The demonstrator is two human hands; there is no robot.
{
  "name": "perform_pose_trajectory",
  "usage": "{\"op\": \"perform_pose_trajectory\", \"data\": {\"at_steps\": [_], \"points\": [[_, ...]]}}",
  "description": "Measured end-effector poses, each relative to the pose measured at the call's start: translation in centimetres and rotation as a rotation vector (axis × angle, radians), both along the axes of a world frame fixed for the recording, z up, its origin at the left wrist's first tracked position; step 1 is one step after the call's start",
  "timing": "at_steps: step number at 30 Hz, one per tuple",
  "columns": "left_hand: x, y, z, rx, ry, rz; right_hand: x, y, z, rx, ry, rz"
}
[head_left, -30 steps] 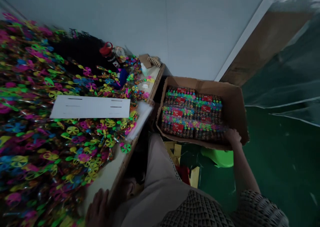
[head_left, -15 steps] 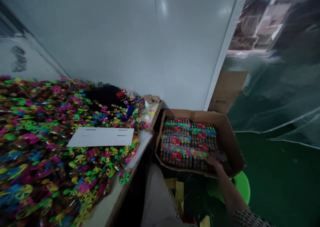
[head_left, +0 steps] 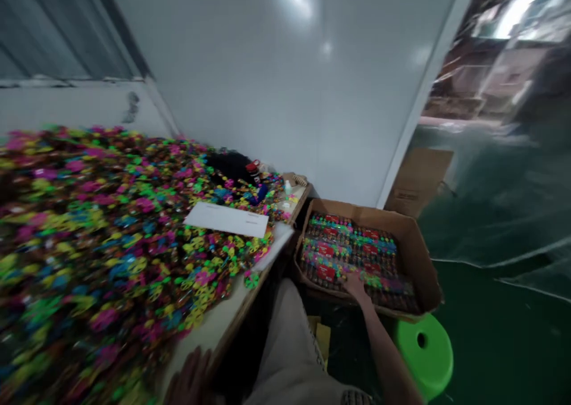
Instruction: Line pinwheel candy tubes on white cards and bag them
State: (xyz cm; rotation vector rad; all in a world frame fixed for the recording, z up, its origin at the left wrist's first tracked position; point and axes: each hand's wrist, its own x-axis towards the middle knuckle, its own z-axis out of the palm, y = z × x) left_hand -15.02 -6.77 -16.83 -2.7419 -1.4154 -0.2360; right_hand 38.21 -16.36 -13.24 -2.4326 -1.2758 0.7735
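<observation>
My right hand (head_left: 354, 285) reaches into an open cardboard box (head_left: 426, 268) and lies on the front row of clear packs (head_left: 325, 272), its fingers blurred but apparently laid flat. The packs have red labels, brown contents and colourful plastic tops, and sit in rows across most of the box. My left hand (head_left: 190, 378) rests at the near table edge, fingers stretched out, holding nothing. Beside it spreads a large heap of small toys (head_left: 134, 232) with pink, green, yellow and blue pinwheel-like tops. On the heap lies a white rectangular sheet (head_left: 227, 219).
A bright green stool (head_left: 423, 354) stands in front of the box on the right. Dark cloth (head_left: 229, 166) and a red-capped bottle (head_left: 253, 168) are at the heap's far end. Behind are a pale wall panel (head_left: 285, 96), flattened cardboard (head_left: 419, 179) and plastic sheeting (head_left: 513, 203).
My right hand has moved left along the front packs. My left hand has come into view at the table edge. The view has shifted, showing more of the heap and stool.
</observation>
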Motion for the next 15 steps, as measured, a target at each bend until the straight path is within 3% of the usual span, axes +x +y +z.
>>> {"op": "perform_pose_trajectory", "data": {"at_steps": [2,7,11,15], "points": [[0.0,-0.6,0.0,-0.021,-0.010,0.013,-4.2,1.9,0.2,0.146,0.056,0.066],[-0.2,-2.2,1.4,-0.164,-0.120,0.028,-18.0,6.8,0.1,0.423,0.660,0.432],[-1.8,-3.1,4.2,-0.132,-0.263,-0.087,-26.7,13.0,2.2,0.543,0.636,0.491],[-3.3,-4.6,7.8,-0.071,-0.415,-0.029,-32.1,21.9,6.5,0.639,0.520,0.577]]}}
